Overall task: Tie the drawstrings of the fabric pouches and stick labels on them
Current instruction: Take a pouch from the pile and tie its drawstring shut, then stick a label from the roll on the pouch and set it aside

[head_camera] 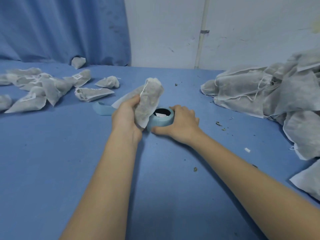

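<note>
My left hand [127, 116] grips a filled white fabric pouch [149, 99], held upright with its drawstring end at the top. Just right of it my right hand [180, 124] wraps around a light blue label roll [161, 121] that lies flat on the blue table [86, 170]; a white label shows inside its dark core. A loose blue strip of backing [102, 109] trails from the roll to the left, behind my left hand.
Several pouches with white labels [43, 90] lie scattered at the left. A heap of pouches with loose strings [270, 90] is piled at the right edge. One pouch [78, 62] rests against the blue curtain. Small crumbs and a white scrap [247, 150] dot the table.
</note>
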{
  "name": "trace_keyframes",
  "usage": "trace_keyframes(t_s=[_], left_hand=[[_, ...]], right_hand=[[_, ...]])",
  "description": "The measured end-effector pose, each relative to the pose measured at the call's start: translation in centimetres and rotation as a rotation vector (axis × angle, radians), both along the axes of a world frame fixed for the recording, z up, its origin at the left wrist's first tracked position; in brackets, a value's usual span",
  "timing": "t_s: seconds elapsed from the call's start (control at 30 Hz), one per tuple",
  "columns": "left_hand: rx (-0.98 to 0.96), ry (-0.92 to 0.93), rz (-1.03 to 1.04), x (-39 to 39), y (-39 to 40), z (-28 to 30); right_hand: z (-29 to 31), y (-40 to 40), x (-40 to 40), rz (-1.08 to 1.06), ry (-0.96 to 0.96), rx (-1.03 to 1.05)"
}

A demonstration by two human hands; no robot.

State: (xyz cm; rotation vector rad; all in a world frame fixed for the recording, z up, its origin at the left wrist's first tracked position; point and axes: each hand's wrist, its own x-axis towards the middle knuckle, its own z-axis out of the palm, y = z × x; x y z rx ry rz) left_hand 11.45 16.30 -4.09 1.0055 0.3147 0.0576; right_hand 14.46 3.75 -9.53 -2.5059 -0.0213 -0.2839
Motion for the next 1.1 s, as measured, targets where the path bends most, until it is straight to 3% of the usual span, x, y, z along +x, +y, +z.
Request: trace_keyframes(t_s=[0.17, 0.3, 0.53, 0.83, 1.0, 1.1], left_hand=[[0.140, 0.022, 0.169, 0.1, 0.0, -0.7], [0.136, 0.005, 0.094, 0.0, -0.9, -0.9], [0.134, -0.047, 0.099, 0.5, -1.4, -1.1], [0.053, -0.100, 0.085, 1.7, -1.4, -1.6], [0.070, -0.105, 0.105, 2.0, -1.5, -1.9], [0.064, -0.115, 0.102, 2.0, -1.5, -1.8]], right_hand=[[-0.1, 1.2, -0.1, -0.125, -0.011, -0.020], [0.0, 1.1, -0.8, -0.093, 0.015, 0.010], [1.0, -2.1, -2.6, 0.116, 0.025, 0.255], [0.4, -2.9, -2.6, 0.110, -0.081, 0.392], [-0.2, -2.2, -2.9, -0.004, -0.195, 0.302], [0.0, -2.1, -3.4, 0.040, -0.243, 0.164]])
